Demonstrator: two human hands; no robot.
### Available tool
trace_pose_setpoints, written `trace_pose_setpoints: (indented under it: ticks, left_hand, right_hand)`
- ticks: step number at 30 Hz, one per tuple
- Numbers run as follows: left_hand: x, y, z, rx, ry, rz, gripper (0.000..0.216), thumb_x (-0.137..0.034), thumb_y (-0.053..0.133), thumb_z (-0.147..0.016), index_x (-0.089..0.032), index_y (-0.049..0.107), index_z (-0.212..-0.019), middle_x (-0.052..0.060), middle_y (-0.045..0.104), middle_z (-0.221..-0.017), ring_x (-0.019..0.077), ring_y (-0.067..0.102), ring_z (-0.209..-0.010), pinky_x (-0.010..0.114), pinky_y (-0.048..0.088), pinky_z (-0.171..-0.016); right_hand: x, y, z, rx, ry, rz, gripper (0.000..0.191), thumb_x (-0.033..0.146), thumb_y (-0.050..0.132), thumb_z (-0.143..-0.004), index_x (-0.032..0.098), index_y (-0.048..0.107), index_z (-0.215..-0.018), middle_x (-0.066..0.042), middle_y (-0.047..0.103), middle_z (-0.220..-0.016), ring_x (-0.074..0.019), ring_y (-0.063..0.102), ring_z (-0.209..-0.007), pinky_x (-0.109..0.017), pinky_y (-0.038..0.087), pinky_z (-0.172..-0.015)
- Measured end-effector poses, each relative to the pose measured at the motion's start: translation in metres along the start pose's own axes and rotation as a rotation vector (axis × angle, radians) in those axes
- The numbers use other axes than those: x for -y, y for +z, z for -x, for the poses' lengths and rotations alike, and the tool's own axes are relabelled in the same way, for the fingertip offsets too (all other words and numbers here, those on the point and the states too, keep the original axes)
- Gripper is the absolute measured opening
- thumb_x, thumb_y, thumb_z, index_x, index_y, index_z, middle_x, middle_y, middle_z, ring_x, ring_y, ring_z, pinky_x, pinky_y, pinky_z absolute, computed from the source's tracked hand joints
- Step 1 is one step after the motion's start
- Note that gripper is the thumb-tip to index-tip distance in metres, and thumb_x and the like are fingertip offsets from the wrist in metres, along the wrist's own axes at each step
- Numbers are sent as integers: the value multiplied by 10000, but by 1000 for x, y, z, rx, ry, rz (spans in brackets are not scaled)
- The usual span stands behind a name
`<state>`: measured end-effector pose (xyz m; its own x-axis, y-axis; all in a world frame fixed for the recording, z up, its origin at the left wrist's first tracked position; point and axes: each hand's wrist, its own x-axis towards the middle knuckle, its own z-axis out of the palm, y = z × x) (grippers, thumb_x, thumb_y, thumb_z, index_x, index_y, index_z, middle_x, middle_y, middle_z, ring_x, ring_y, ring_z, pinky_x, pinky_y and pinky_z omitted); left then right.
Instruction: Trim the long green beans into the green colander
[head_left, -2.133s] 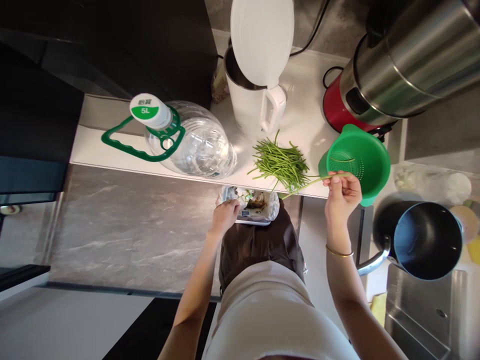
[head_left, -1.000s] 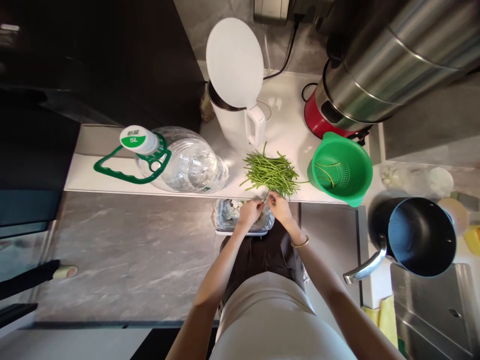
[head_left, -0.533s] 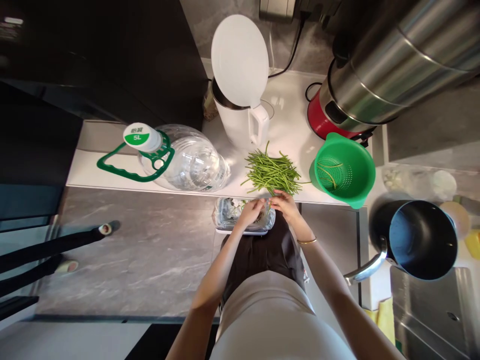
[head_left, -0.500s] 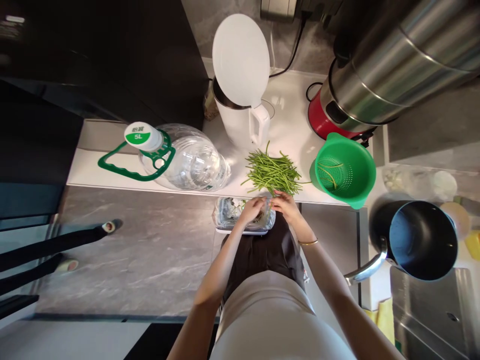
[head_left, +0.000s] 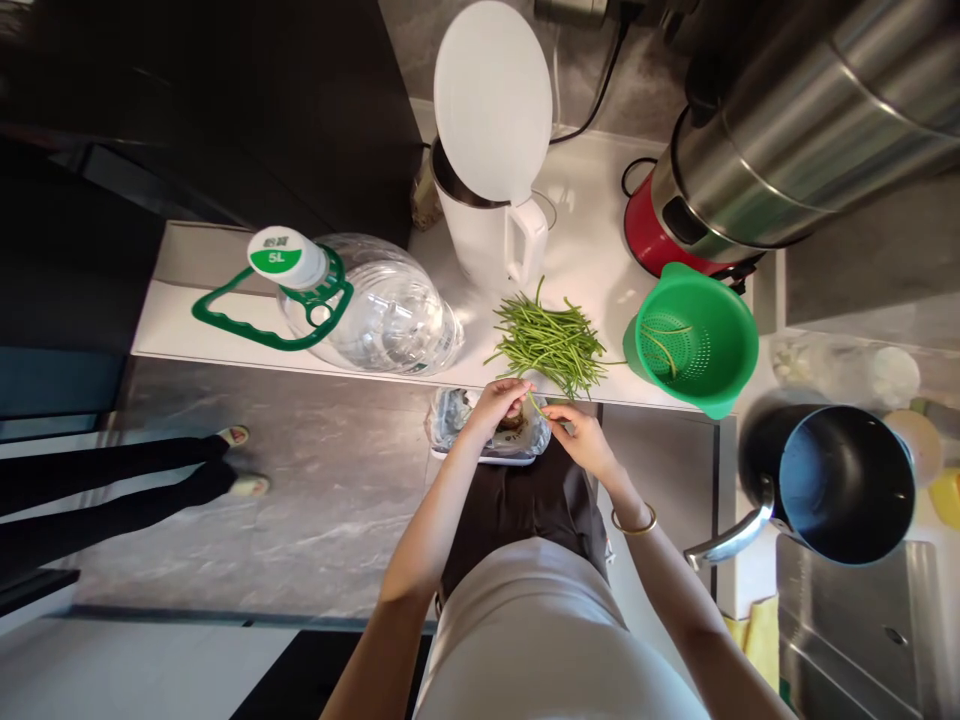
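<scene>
A thin green vegetable stem (head_left: 535, 402) stretches between my two hands at the counter's front edge. My left hand (head_left: 501, 407) pinches its upper end, and my right hand (head_left: 583, 438) grips its lower end between thumb and fingers. Just beyond my fingers, a loose heap of green stems (head_left: 551, 345) lies on the white counter. Below my hands is a small bin (head_left: 450, 415) lined with clear plastic, with some scraps inside. To the right of the heap, a green colander (head_left: 724, 345) tilts toward me and holds a couple of stems.
A large 5L water bottle (head_left: 390, 310) lies left of the heap. Behind stands a white kettle (head_left: 480, 240) with its lid up. A red and steel cooker (head_left: 652, 225), a dark pot (head_left: 847, 490) and a sink (head_left: 847, 620) are to the right. Another person's legs (head_left: 150, 460) show at left.
My hands have moved apart, with a stem now visible between them. At left, the other person's feet have come closer. The view has shifted slightly.
</scene>
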<state>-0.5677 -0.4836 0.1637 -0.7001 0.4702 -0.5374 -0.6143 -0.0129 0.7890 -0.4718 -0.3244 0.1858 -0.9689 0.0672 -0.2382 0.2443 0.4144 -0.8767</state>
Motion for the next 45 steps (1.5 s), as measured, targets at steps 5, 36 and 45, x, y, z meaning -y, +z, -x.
trace_pose_setpoints:
  ticks: [5, 36, 45]
  left_hand:
    - [-22, 11, 33, 38, 111, -109, 391, -450, 653, -739, -135, 712, -962, 5, 590, -647, 59, 421, -502, 195, 376, -490]
    - [-63, 4, 108, 35, 31, -78, 329, -383, 720, -699, -117, 722, -892, 66, 737, -788, 165, 683, -675, 280, 584, -659]
    - [-63, 7, 107, -20, 86, -164, 265, -372, 695, -715, -128, 708, -817, 46, 718, -744, 152, 671, -633, 253, 576, -619]
  right_hand:
    - [27, -1, -3, -87, -118, 57, 247, 321, 591, -834, 246, 651, -1061, -53, 694, -1043, -199, 641, -984, -349, 492, -897]
    - [71, -19, 3, 40, -737, 296, 450, 114, 538, -870, 284, 519, -1286, -48, 663, -1125, -184, 607, -1056, -372, 524, -934]
    - [69, -19, 3, 83, -689, 225, 427, 119, 526, -875, 278, 539, -1271, -41, 665, -1149, -188, 606, -1079, -374, 519, -941]
